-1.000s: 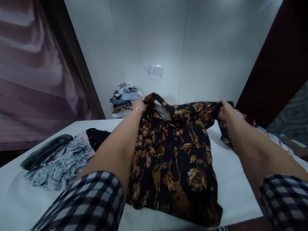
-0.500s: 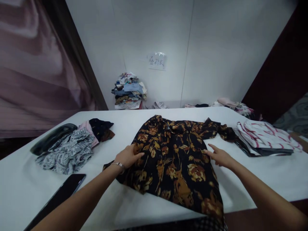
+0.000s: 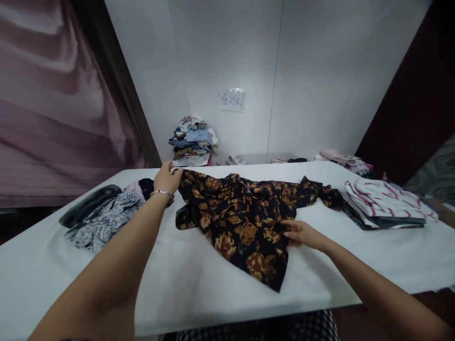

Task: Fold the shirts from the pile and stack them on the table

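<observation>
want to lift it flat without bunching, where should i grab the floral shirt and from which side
Judging by its pose, grip the floral shirt at its two upper corners, from the near edge of the table. It lies spread with sleeves out sideways; the left hand already pinches the left corner, so the right sleeve end matches it.

Dim, soft overhead light; brightest on the white table [image 3: 199,284]; faint shadows; wide-angle bending at edges; slight softness throughout.

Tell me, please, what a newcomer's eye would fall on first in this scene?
The black shirt with gold-brown flowers spread across the middle of the white table draws the eye. The left hand grips its far left edge, while the right hand presses on its near right side. A striped folded stack lies at the right.
</observation>
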Available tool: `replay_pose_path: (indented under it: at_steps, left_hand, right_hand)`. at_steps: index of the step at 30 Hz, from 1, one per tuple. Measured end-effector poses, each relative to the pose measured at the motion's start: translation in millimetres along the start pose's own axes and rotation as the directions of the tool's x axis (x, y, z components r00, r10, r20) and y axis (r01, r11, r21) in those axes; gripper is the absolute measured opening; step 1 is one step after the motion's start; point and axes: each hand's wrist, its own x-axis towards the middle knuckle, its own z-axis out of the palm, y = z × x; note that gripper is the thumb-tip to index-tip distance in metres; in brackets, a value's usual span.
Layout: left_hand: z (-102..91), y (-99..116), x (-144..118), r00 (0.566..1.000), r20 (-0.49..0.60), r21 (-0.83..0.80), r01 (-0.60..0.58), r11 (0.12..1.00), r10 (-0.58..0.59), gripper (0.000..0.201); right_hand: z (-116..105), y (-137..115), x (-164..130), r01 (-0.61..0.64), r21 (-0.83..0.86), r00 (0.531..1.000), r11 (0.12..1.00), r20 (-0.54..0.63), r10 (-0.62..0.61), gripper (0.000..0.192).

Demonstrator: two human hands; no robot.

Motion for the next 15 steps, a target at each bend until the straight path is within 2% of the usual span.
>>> replay_pose_path:
  at_steps: [2, 4, 6, 7, 9, 11, 13, 15]
  left_hand:
    - [5.6, 8, -36, 0.989, 0.085, 0.016, -0.121, 0.992, 0.120, 0.042]
    - [14.5, 9, -91, 0.924, 0.335, 0.005, -0.195, 0.981, 0.182, 0.038]
    - [21.8, 4, -149, 0.831, 0.540, 0.041, -0.188, 0.981, 0.136, 0.043]
    - [24.4, 0, -175, 0.786, 0.607, 0.070, -0.199, 0.977, 0.116, 0.046]
    - [28.9, -2, -213, 0.772, 0.626, 0.083, -0.208, 0.975, 0.112, 0.054]
    - [35.6, 3, -236, 0.730, 0.662, 0.010, -0.235, 0.972, 0.170, 0.072]
    - [46.6, 16, -246, 0.648, 0.720, -0.098, -0.257, 0.962, 0.247, 0.081]
    - [61.2, 32, -246, 0.580, 0.765, -0.154, -0.259, 0.953, 0.281, 0.062]
  right_hand:
    - [-21, -3, 11, 0.079, -0.202, 0.984, 0.976, -0.144, -0.109, 0.050]
    - [-47, -4, 28, 0.105, -0.408, 0.935, 0.907, -0.269, -0.230, 0.043]
    - [-70, -1, 48, 0.096, -0.578, 0.916, 0.810, -0.266, -0.298, 0.038]
    - [-78, 1, 57, 0.089, -0.645, 0.917, 0.759, -0.245, -0.316, 0.038]
    - [-89, 8, 74, 0.071, -0.748, 0.927, 0.659, -0.195, -0.321, 0.046]
    - [-92, 16, 87, 0.030, -0.813, 0.942, 0.582, -0.171, -0.288, 0.058]
    - [-93, 24, 95, -0.015, -0.837, 0.958, 0.547, -0.169, -0.233, 0.059]
    - [-95, 29, 100, -0.037, -0.839, 0.967, 0.543, -0.168, -0.193, 0.045]
